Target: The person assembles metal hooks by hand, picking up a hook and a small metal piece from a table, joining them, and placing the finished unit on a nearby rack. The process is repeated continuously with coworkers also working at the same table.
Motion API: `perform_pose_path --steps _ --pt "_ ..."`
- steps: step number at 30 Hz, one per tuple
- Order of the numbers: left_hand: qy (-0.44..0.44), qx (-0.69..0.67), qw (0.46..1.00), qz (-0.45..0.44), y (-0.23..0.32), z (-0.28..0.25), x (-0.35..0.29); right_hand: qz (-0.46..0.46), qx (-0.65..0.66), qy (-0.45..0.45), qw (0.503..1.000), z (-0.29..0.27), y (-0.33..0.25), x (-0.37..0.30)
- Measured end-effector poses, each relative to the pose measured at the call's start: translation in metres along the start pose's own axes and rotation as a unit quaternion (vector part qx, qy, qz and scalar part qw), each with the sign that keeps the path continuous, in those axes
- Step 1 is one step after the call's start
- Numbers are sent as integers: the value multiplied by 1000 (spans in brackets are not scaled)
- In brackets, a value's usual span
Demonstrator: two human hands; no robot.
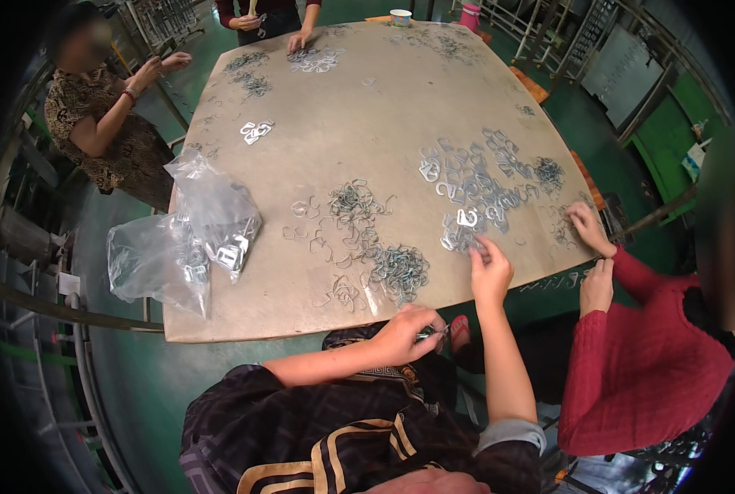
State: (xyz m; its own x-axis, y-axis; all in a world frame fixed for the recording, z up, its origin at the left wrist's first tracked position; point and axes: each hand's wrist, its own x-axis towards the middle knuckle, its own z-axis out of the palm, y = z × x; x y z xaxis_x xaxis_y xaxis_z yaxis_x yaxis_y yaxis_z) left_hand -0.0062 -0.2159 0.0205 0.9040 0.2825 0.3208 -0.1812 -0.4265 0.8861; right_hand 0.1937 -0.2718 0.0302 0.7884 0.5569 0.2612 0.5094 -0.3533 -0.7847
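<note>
At the near table edge, my left hand (410,335) is closed around a small dark-green and metallic piece (425,333); my fingers hide most of it. Just in front of that hand lies a dense heap of bent wire rings (400,273), with looser wire rings (351,235) spread beyond it. My right hand (491,272) reaches over the table, thumb and fingertips drawn together at the near edge of a pile of flat silver metal buckles (467,218). Whether a piece sits between those fingertips is too small to tell.
Clear plastic bags (211,216) with metal pieces slump at the table's left edge. At right, a co-worker in a red sleeve (631,370) has a hand over scattered rings. Two more people stand at the far side and left. A small tub (400,17) sits at the far edge.
</note>
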Motion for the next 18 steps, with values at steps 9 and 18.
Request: perform_pose_path --steps 9,18 --pt "83 15 996 12 8 5 6 168 324 -74 928 -36 -23 -86" --pt "94 63 993 26 11 11 2 119 269 -33 955 -34 -34 -107"
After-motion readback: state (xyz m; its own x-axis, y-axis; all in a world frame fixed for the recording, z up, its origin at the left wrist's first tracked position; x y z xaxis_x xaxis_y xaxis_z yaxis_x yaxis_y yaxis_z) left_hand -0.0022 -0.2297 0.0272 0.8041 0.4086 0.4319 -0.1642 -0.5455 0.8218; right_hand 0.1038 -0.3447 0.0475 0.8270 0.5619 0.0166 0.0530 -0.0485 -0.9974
